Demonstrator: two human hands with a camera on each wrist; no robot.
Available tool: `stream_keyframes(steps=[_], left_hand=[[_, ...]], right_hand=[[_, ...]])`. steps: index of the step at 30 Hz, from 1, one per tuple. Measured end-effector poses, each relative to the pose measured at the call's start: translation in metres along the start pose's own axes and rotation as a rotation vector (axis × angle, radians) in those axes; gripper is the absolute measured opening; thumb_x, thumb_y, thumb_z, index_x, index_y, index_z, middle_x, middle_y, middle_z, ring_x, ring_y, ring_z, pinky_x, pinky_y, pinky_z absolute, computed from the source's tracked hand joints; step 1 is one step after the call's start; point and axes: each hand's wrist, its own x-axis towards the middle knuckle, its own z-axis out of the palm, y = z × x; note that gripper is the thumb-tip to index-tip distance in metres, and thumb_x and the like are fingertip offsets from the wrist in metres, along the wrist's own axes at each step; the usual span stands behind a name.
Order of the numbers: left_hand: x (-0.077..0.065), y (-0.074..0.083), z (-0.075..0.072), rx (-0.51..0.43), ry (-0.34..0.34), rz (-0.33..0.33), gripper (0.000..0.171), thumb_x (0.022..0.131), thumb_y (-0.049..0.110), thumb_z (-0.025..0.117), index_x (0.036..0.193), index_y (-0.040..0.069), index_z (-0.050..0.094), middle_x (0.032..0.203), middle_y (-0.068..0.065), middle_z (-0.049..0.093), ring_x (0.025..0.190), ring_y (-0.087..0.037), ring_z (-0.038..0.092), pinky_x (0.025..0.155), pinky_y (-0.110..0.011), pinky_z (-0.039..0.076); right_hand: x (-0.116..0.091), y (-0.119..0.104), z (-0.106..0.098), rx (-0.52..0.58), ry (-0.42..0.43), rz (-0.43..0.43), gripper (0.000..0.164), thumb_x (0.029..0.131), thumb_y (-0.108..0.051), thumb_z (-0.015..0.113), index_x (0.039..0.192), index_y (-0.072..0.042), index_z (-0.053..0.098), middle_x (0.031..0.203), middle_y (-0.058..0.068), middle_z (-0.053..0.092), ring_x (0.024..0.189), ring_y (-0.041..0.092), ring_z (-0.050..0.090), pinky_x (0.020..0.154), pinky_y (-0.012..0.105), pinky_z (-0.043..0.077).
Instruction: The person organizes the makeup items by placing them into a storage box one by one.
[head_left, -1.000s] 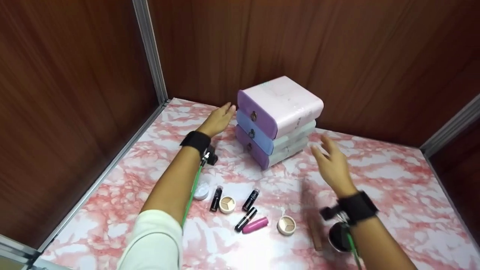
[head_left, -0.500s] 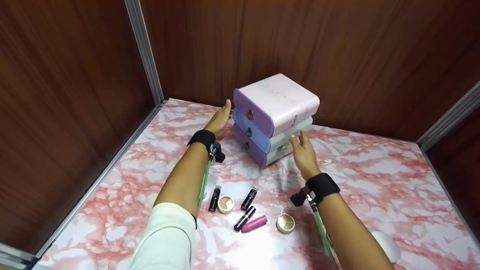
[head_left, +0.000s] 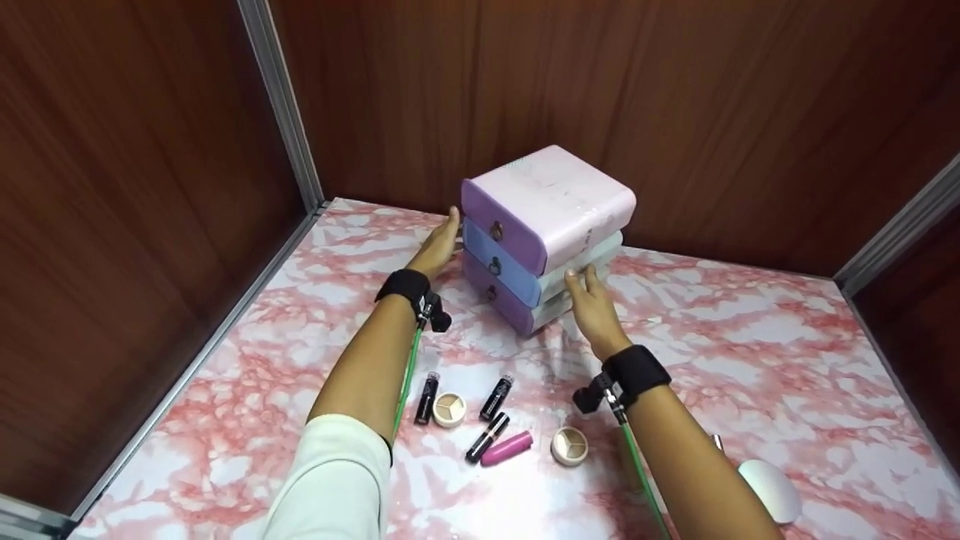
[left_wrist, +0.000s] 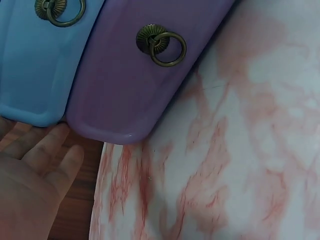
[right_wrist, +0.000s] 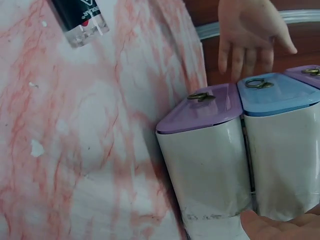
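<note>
A small three-tier drawer box (head_left: 559,199) stands at the back of the table, with purple, blue and purple fronts and a brass ring pull on each. My left hand (head_left: 437,249) lies along its left side, fingers extended; in the left wrist view the fingertips (left_wrist: 59,131) pass behind the edges of the blue front (left_wrist: 37,75) and the lower purple front (left_wrist: 120,75). On the opposite side, my right hand (head_left: 596,307) has its thumb and fingers against the pale lower tiers. The right wrist view shows its thumb tip (right_wrist: 249,220) at the seam between them.
Nearer me lie black tubes (head_left: 427,399), a pink tube (head_left: 507,448) and two round three-shade compacts (head_left: 449,410) (head_left: 569,446). A white rounded item (head_left: 770,491) sits beside my right forearm. Brown panels (head_left: 600,82) wall the table at the back and sides.
My right hand has moved left from beside the box to its right side. My left hand has come in closer along the left side. The box stands in the same place.
</note>
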Motion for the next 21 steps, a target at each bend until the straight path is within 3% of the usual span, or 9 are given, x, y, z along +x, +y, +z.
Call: stream_keyframes(steps=[6, 12, 14, 17, 21], left_hand=[[-0.007, 0.0, 0.004, 0.041, -0.002, 0.028, 0.081, 0.097, 0.067, 0.014, 0.155, 0.011, 0.018, 0.16, -0.005, 0.017, 0.145, -0.019, 0.014, 0.115, -0.031, 0.012], [-0.021, -0.002, 0.013, -0.106, -0.044, 0.055, 0.072, 0.103, 0.055, 0.021, 0.153, 0.003, 0.025, 0.148, -0.019, 0.039, 0.131, -0.033, 0.043, 0.107, -0.043, 0.035], [-0.027, -0.002, 0.014, -0.093, -0.052, 0.064, 0.071, 0.103, 0.055, 0.022, 0.152, 0.003, 0.028, 0.145, -0.02, 0.043, 0.125, -0.033, 0.049, 0.103, -0.042, 0.039], [-0.036, -0.005, 0.017, -0.034, -0.072, 0.099, 0.069, 0.104, 0.054, 0.024, 0.151, 0.004, 0.031, 0.144, -0.018, 0.045, 0.124, -0.031, 0.051, 0.102, -0.041, 0.041], [-0.048, -0.005, 0.024, 0.027, -0.096, 0.121, 0.07, 0.103, 0.055, 0.025, 0.149, 0.004, 0.037, 0.141, -0.016, 0.049, 0.124, -0.03, 0.051, 0.104, -0.042, 0.039]], right_hand=[[0.0, 0.005, -0.006, -0.01, -0.021, -0.005, 0.078, 0.102, -0.052, 0.036, 0.155, -0.007, -0.001, 0.161, 0.01, -0.002, 0.145, 0.024, 0.005, 0.116, 0.038, 0.007], [0.0, 0.011, -0.018, 0.046, -0.013, -0.021, 0.076, 0.103, -0.051, 0.031, 0.154, -0.005, -0.003, 0.16, 0.01, 0.0, 0.144, 0.027, 0.013, 0.113, 0.041, 0.021], [0.0, 0.013, -0.021, 0.075, -0.012, -0.023, 0.074, 0.104, -0.05, 0.029, 0.153, -0.004, -0.003, 0.16, 0.011, -0.001, 0.145, 0.026, 0.009, 0.113, 0.042, 0.023], [0.0, 0.016, -0.024, 0.144, -0.004, -0.036, 0.068, 0.105, -0.047, 0.024, 0.148, 0.006, 0.024, 0.154, 0.022, 0.023, 0.139, 0.029, 0.027, 0.11, 0.044, 0.029], [-0.002, 0.02, -0.035, 0.196, 0.001, -0.044, 0.067, 0.106, -0.046, 0.018, 0.145, 0.007, 0.03, 0.15, 0.025, 0.029, 0.137, 0.033, 0.031, 0.111, 0.046, 0.028]])
